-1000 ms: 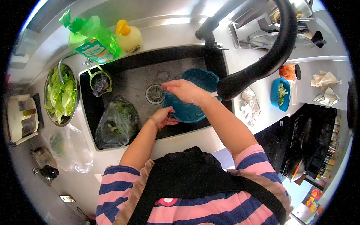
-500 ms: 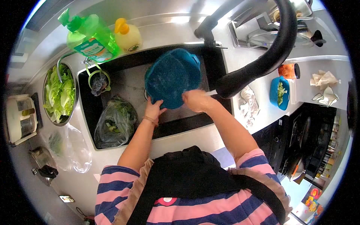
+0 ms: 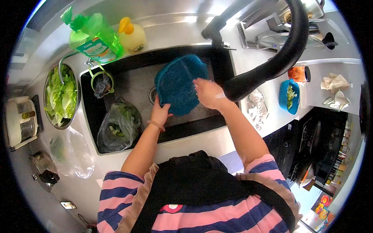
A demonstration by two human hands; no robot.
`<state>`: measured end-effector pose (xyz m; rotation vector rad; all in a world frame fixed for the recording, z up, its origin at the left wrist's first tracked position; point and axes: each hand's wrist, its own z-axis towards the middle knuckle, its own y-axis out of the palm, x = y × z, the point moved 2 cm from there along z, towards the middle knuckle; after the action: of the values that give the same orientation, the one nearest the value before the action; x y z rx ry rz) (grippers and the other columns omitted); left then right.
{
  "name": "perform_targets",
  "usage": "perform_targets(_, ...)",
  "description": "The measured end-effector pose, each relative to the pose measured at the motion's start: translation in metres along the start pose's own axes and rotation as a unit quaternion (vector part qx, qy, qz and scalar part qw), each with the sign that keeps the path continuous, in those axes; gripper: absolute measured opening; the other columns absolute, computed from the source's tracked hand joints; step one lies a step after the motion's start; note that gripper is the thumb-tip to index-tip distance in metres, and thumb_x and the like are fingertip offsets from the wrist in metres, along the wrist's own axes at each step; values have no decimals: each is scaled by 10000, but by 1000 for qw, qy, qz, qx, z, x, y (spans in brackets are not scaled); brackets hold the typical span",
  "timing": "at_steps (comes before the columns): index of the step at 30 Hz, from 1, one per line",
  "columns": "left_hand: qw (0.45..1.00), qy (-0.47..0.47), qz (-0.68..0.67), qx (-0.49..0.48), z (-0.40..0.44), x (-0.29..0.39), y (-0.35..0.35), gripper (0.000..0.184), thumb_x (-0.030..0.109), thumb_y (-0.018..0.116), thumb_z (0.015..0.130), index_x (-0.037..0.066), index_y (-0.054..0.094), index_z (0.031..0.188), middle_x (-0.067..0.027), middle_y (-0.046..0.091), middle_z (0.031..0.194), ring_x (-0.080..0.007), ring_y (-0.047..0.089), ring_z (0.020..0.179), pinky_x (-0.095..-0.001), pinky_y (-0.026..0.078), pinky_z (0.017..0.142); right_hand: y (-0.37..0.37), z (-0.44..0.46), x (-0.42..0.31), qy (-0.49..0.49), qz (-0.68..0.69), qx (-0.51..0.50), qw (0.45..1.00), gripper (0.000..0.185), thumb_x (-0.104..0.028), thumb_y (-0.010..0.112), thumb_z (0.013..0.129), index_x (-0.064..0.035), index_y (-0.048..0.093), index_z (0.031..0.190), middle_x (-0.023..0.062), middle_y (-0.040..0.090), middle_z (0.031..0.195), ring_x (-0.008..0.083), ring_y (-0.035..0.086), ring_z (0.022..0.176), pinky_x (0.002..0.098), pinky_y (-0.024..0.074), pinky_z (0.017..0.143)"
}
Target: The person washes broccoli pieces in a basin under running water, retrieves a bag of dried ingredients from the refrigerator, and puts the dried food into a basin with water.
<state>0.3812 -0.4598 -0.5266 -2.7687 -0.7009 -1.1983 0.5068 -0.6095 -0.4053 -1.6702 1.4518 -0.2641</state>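
A blue plastic basket (image 3: 175, 85) with a mesh-like wall is held tilted over the dark sink (image 3: 134, 73). My left hand (image 3: 160, 113) grips its near left edge, thumb on the near side and the fingers partly hidden behind it. At the basket's right side is my right hand (image 3: 210, 93), fingers bent and close together against the inner surface. Whether something small is in those fingers is hidden. A white streak, perhaps water, crosses the right wrist below the black faucet (image 3: 248, 83). Part of the drain (image 3: 152, 95) shows left of the basket.
A plastic bag of greens (image 3: 120, 126) and a green-rimmed strainer (image 3: 103, 83) are in the sink's left part. Beside it stands a metal bowl of lettuce (image 3: 62, 95). Behind are a green detergent bottle (image 3: 95, 40) and a yellow pump bottle (image 3: 133, 38). A small blue container (image 3: 289, 97) sits right.
The basket has shifted slightly right and turned, uncovering more of the drain. My right hand has moved up and right along the basket; my left hand keeps its hold.
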Motion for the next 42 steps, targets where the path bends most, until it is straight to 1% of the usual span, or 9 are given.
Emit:
perform_targets(2,999,-1,34,-9,0,-1,-2,619,138,549,816,46,258,1355,-177,488,1212,-269,587,947,-330,539,615,-1,8,6,-120,-44,231,964,326,-112,468,850,-70,546,1164,182,545,1172,346,515,1084,397,395,946)
perform_targets(7,994,-76,38,-62,8,-11,-12,393,119,536,802,-2,444,1165,-139,596,962,-249,631,725,-359,552,547,-21,2,-15,-177,1,281,943,335,-126,486,853,-81,531,1182,165,524,1207,330,506,1091,394,389,948)
perform_targets(9,963,-250,-1,-97,5,-17,-13,329,136,532,805,-24,476,1086,-149,602,922,-267,635,717,-364,556,580,-28,-5,-26,-151,79,137,976,351,-121,479,860,-104,518,1209,153,545,1176,313,519,1070,385,404,928)
perform_targets(13,952,-276,-68,-110,-7,-22,-9,308,137,527,807,-3,480,1077,-150,596,966,-284,635,778,-368,556,640,-20,-17,-17,-142,6,-26,990,353,-230,408,919,-107,505,1236,148,592,1089,308,561,998,373,445,869)
perform_targets(18,970,-177,-106,-129,-10,-17,-2,345,119,532,807,-81,450,1075,-192,556,1037,-327,608,868,-415,542,745,-14,-19,43,-87,102,71,988,326,-219,507,885,-31,552,1148,151,635,949,248,609,884,327,469,796)
perform_targets(25,997,-50,-57,-13,-12,10,-13,527,24,496,808,32,343,1312,-154,451,1261,-311,548,1040,-387,498,837,-36,-14,101,-100,212,244,941,558,-185,533,903,-65,281,1386,141,350,1391,232,378,1248,340,322,1016)
perform_targets(26,996,91,15,15,-1,0,-24,599,-27,482,792,75,300,1353,-149,417,1308,-301,509,1103,-370,464,881,-42,-17,94,-98,214,246,940,558,-185,533,903,-65,281,1386,141,350,1391,232,378,1248,340,322,1016)
perform_targets(30,937,317,129,66,-26,27,-33,756,-135,480,750,148,241,1409,-153,343,1391,-269,409,1230,-333,370,979,-60,-19,79,-63,482,243,840,610,-145,572,873,-67,261,1392,135,320,1408,239,391,1243,351,333,1013)
perform_targets(42,816,530,139,186,-31,56,-72,771,135,689,776,89,239,1400,-129,309,1392,-252,367,1229,-375,303,1023,-96,11,67,-177,853,153,466,392,-247,485,902,29,445,1178,209,505,1068,299,517,1050,395,418,952)
